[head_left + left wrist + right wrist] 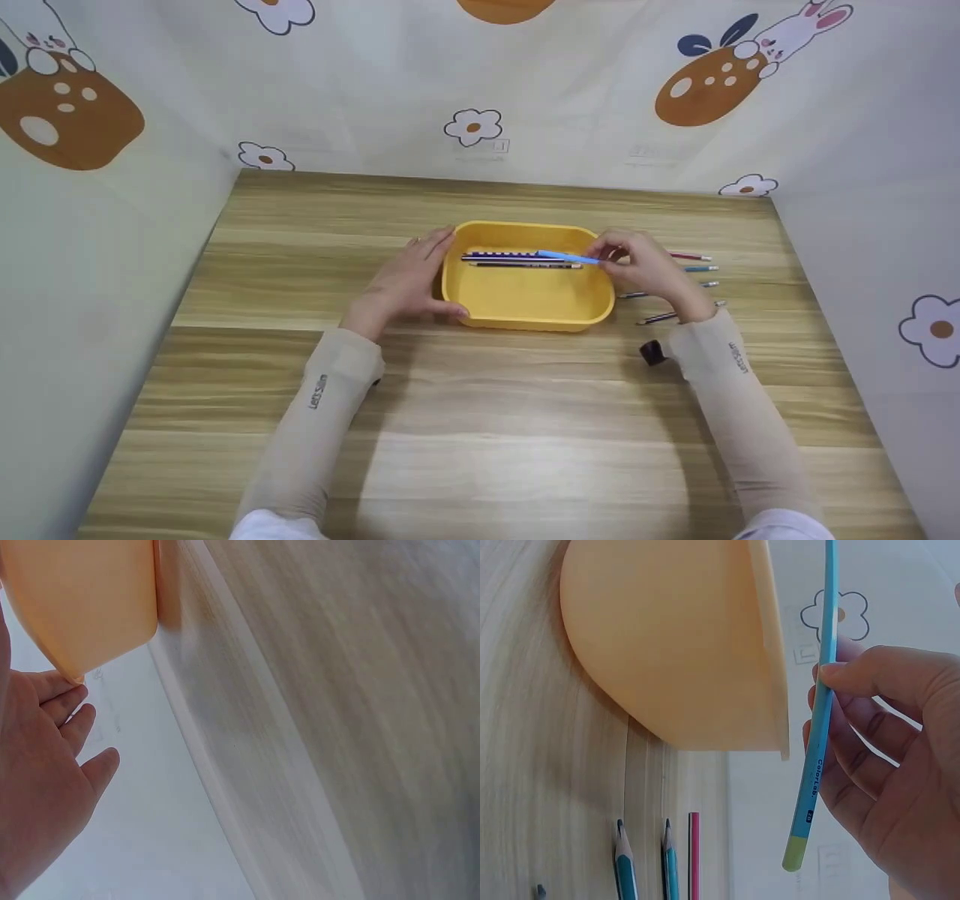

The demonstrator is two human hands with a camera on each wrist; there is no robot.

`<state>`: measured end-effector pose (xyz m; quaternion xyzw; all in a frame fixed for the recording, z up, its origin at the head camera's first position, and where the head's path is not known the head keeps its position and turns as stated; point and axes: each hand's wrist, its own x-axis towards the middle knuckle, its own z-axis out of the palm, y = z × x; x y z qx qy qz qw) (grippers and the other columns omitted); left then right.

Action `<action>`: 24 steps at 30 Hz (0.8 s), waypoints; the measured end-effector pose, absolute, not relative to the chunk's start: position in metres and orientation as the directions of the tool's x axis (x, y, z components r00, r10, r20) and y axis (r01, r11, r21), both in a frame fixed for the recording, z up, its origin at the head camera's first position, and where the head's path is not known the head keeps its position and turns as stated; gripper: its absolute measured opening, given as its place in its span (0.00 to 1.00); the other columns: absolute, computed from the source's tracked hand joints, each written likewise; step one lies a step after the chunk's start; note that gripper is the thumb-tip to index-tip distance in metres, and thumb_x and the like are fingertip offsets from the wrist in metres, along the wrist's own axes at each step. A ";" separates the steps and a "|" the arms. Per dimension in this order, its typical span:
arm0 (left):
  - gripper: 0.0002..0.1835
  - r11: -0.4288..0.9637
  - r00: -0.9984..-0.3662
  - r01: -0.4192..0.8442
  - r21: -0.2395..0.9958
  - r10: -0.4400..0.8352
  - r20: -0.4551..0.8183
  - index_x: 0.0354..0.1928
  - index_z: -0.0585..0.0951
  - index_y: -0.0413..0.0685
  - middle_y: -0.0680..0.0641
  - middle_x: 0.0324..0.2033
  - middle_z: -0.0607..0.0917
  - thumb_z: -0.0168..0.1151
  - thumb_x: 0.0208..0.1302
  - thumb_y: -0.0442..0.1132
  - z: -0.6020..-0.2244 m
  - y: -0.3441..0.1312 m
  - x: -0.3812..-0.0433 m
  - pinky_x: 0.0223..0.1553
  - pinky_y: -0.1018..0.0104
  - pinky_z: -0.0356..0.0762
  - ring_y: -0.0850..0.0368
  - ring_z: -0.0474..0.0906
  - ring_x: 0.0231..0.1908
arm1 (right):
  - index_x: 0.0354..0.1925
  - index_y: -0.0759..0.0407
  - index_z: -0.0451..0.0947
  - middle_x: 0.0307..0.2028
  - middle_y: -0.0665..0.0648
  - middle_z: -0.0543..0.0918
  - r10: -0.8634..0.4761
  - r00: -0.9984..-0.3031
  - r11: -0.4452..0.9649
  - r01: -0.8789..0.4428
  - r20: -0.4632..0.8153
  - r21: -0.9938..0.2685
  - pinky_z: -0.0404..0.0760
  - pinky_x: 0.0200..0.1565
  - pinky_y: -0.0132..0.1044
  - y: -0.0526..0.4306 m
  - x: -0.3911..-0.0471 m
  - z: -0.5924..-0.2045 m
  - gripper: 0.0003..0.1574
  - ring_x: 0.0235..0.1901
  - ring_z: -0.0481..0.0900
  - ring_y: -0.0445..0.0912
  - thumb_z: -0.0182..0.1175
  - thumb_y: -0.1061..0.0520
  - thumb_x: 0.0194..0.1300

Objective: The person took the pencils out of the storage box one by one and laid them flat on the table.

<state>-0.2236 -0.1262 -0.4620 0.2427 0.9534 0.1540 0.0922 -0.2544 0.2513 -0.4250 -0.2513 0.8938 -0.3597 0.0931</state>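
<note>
My right hand pinches a light blue pencil between thumb and fingers. The pencil has a yellow-green end and is tilted over the right part of a yellow plastic bin. Inside the bin, toward its far side, lie a black pencil and one or more patterned dark pencils, side by side. My left hand rests against the bin's left end, thumb at the near corner and straight fingers at the far one. In the left wrist view, fingertips touch the bin's rim.
Several loose pencils lie on the wooden table right of the bin, partly hidden by my right arm; a red one is farthest back. A small black object shows by the right cuff. Patterned cloth walls enclose the table's back and sides.
</note>
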 end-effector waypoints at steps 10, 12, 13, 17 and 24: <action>0.73 0.837 -0.868 0.420 0.350 0.483 -0.114 0.80 0.43 0.47 0.47 0.81 0.44 0.61 0.42 0.82 -0.461 -0.127 -0.222 0.82 0.51 0.39 0.51 0.40 0.80 | 0.46 0.65 0.84 0.43 0.62 0.86 -0.498 -0.867 0.627 -0.366 0.008 -0.688 0.81 0.46 0.30 0.266 -0.253 -0.426 0.13 0.41 0.79 0.46 0.58 0.70 0.65; 0.72 0.836 -0.868 0.418 0.356 0.483 -0.115 0.80 0.43 0.47 0.47 0.81 0.44 0.62 0.42 0.81 -0.461 -0.127 -0.222 0.82 0.52 0.38 0.51 0.40 0.80 | 0.46 0.65 0.84 0.42 0.62 0.86 -0.499 -0.867 0.621 -0.368 0.013 -0.692 0.81 0.46 0.31 0.269 -0.253 -0.428 0.12 0.41 0.79 0.46 0.59 0.69 0.66; 0.72 0.835 -0.868 0.416 0.360 0.483 -0.115 0.80 0.43 0.47 0.47 0.81 0.44 0.62 0.42 0.81 -0.460 -0.127 -0.222 0.82 0.52 0.38 0.51 0.40 0.80 | 0.46 0.64 0.84 0.42 0.62 0.86 -0.498 -0.867 0.620 -0.368 0.014 -0.693 0.81 0.46 0.31 0.271 -0.253 -0.429 0.12 0.41 0.80 0.47 0.59 0.68 0.66; 0.72 0.833 -0.869 0.411 0.370 0.481 -0.119 0.80 0.43 0.47 0.47 0.81 0.44 0.63 0.43 0.80 -0.460 -0.127 -0.222 0.82 0.51 0.37 0.50 0.40 0.80 | 0.46 0.65 0.83 0.43 0.61 0.86 -0.494 -0.870 0.624 -0.363 0.010 -0.692 0.81 0.46 0.31 0.276 -0.254 -0.431 0.11 0.42 0.80 0.47 0.59 0.68 0.66; 0.72 0.839 -0.871 0.408 0.360 0.476 -0.120 0.80 0.43 0.48 0.48 0.81 0.44 0.62 0.42 0.81 -0.461 -0.126 -0.222 0.82 0.51 0.38 0.51 0.40 0.80 | 0.47 0.63 0.84 0.43 0.61 0.86 -0.465 -0.885 0.648 -0.332 -0.011 -0.685 0.79 0.45 0.28 0.284 -0.253 -0.432 0.14 0.42 0.79 0.45 0.57 0.69 0.66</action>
